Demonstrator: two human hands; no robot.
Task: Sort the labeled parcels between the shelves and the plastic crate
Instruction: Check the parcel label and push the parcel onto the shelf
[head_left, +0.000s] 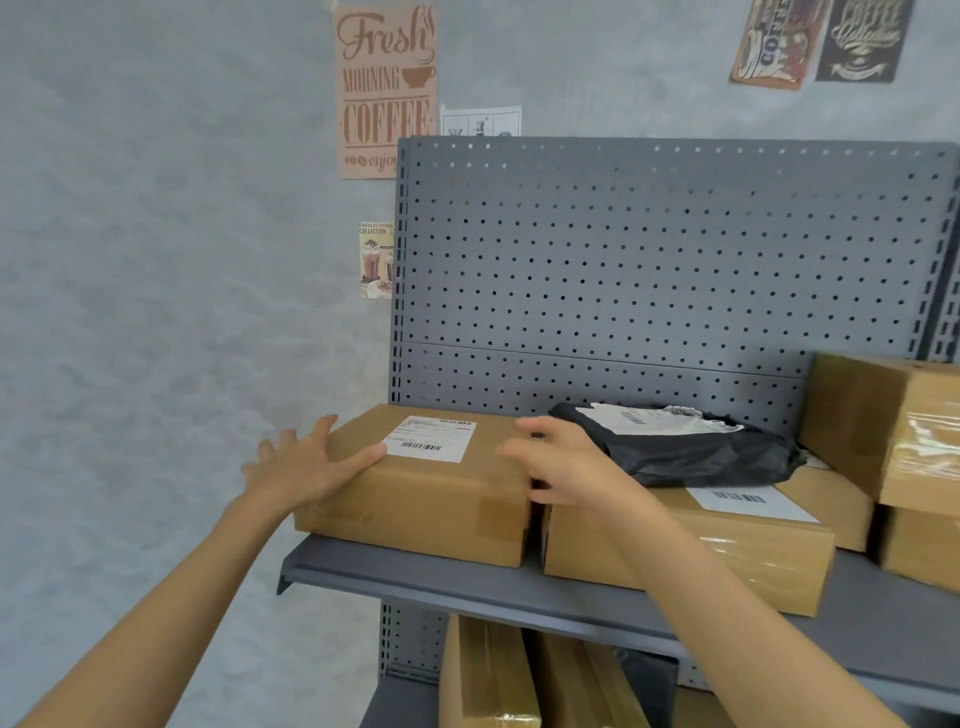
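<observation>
Head view, nearest first: two bare forearms reach up to a grey shelf (467, 577). Below it, upright cartons (488, 675) stand on a lower level, only partly visible.

On the shelf's left end sits a labelled box (431, 493), label (430, 439) facing up. The left hand (306, 462) is spread, palm against the box's left end, thumb lying along the top edge just short of the label. The right hand (566, 467) is curled at the box's right end, fingers tucked into the narrow gap beside a second box (685, 551); its fingertips are hidden, so the firmness of that hold cannot be judged. The box appears flat on the shelf, not yet lifted.

Further right, a black bag (685, 449) with its own label lies on top of the second box. Beyond it, stacked cartons (904, 457) occupy the right end. A pegboard back panel (649, 260) rises behind. No plastic crate is in view.

Risks, as judged:
- The hold is a squeeze on two ends with nothing under the base; smooth cardboard could slip once it clears the shelf.
- The box sits at the open left end, so a sideways pull could tip it off.
- The tight gap could drag the second box forward and unsettle the bag.
- The left thumb may cover the label during reading.
</observation>
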